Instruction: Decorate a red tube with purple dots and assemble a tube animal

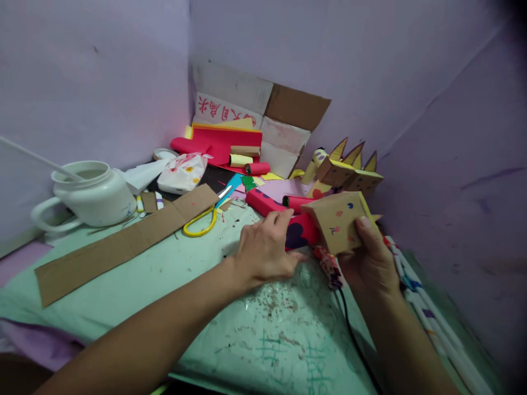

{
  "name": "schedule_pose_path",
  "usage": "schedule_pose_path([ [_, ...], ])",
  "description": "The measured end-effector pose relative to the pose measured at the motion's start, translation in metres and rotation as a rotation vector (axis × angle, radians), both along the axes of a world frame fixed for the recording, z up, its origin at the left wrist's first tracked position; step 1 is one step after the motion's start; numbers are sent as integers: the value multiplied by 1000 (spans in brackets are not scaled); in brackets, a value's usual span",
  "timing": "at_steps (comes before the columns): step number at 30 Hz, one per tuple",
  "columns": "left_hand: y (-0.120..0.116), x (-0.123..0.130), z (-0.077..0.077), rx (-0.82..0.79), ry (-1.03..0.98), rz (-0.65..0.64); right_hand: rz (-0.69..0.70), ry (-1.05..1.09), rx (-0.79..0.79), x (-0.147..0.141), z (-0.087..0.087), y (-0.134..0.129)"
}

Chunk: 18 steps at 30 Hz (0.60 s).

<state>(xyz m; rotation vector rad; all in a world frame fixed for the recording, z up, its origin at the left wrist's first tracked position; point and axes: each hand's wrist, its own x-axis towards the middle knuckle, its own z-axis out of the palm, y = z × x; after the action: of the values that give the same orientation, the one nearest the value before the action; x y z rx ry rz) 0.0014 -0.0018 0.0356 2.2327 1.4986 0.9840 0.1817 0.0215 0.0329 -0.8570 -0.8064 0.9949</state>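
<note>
In my right hand (pixel 373 258) is a small tan cardboard box (pixel 335 222) with a face drawn on it, thumb on its side edge. My left hand (pixel 267 247) has its thumb and fingers around a red paper-covered box (pixel 302 230) with dark purple patches. The red box's far end meets the tan box; whether they are joined I cannot tell. Just below them lies a mottled pink and dark tool (pixel 328 266) with a black cable (pixel 354 329). Behind my left hand are another red spotted box (pixel 263 202) and a red paper roll (pixel 294 202).
Yellow-handled scissors (pixel 200 225) and a long cardboard strip (pixel 127 241) lie left of my hands. A white mug (pixel 93 197) stands at far left. Spiked cardboard figures (pixel 349 174) are at back right, markers (pixel 424 307) along the right edge. Purple walls enclose the table.
</note>
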Motion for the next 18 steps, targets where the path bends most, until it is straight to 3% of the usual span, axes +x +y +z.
schedule_pose_path([
  [4, 1, 3, -6, 4, 97, 27, 51, -30, 9, -5, 0, -4],
  [12, 7, -2, -14, 44, 59, 34, 122, -8, -46, -13, -4, -9],
  [15, 5, -1, -10, 3, 54, 28, 135, 8, -61, -12, -6, -9],
  [18, 3, -7, 3, -33, -27, -3, 131, 58, -58, -3, -7, -3],
])
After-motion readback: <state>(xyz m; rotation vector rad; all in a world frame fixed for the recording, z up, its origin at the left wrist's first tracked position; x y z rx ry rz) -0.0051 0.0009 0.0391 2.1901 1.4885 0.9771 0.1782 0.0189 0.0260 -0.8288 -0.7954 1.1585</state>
